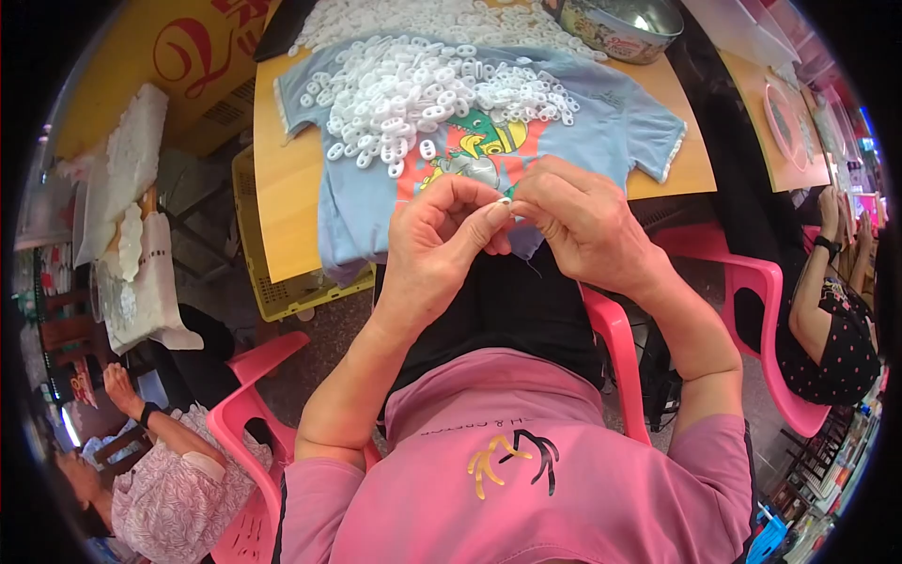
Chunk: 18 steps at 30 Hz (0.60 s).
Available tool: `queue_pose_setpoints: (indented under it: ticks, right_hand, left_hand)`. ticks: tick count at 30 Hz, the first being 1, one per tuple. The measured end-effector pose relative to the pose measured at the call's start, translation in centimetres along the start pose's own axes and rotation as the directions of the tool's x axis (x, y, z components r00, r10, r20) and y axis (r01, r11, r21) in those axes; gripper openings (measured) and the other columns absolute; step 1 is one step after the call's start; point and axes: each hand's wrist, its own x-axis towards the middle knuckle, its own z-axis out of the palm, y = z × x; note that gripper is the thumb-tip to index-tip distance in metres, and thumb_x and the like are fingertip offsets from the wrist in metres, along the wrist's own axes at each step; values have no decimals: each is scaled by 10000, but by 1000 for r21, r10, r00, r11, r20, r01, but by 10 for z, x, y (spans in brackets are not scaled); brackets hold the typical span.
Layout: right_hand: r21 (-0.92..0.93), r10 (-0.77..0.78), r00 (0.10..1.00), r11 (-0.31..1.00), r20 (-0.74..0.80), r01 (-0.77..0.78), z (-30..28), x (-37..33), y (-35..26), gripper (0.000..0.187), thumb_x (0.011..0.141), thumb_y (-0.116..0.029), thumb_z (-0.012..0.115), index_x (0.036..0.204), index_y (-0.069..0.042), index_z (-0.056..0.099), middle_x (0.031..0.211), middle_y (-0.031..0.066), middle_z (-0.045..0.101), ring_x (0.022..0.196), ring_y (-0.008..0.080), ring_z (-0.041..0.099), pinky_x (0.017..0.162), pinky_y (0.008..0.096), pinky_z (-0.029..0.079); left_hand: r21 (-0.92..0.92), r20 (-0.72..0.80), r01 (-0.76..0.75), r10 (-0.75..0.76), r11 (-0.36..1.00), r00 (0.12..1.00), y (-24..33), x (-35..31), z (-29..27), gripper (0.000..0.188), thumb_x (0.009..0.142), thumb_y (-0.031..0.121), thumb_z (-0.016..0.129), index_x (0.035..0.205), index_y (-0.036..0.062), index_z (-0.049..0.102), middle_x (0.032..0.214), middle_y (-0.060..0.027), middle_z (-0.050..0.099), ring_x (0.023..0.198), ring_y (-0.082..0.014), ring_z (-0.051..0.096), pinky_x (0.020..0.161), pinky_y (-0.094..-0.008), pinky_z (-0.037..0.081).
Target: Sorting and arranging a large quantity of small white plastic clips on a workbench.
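Observation:
My left hand (440, 240) and my right hand (581, 221) meet above the table's near edge, fingertips almost touching. Between the thumb and finger of the left is a small white plastic piece (505, 200), mostly covered by the fingers. My right fingers are pinched together right beside it; what they grip is hidden. Just beyond the hands, a blue T-shirt (620, 122) with a colourful cartoon print lies spread out. On it is a heap of white oval plastic pieces (395, 94), many with two holes. A thin thread hangs below my right hand.
More white pieces (442, 19) lie at the far side of the wooden table (282, 226). A round tin (625, 28) stands at the far right. A yellow crate (282, 296) is below on the left. People sit on pink chairs (258, 376) on both sides.

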Motion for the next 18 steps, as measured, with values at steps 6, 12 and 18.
queue_pose_setpoints:
  ticks: [6,12,18]
  right_hand:
    - [85,-3,1000,996,-8,3,25,11,-2,45,844,24,622,854,13,579,769,106,578,701,282,576,606,354,461]
    - [170,127,988,976,86,-140,41,45,21,116,880,-94,639,847,14,610,756,111,590,658,276,580,607,350,460]
    - [-373,184,975,902,-121,-217,72,61,36,191,864,-216,669,858,-26,645,818,122,634,728,315,628,627,402,484]
  left_hand:
    - [15,-91,-10,12,1000,996,1,-16,-18,107,937,85,623,983,-9,601,819,-50,659,711,-82,609,657,-216,491]
    - [22,-203,0,4,1000,979,5,-34,-58,110,930,65,625,1000,-12,591,869,-88,680,702,-99,612,666,-231,497]
    - [2,-351,-76,72,997,934,1,-42,-81,95,938,70,610,1015,17,595,885,-79,667,706,-122,607,662,-238,479]
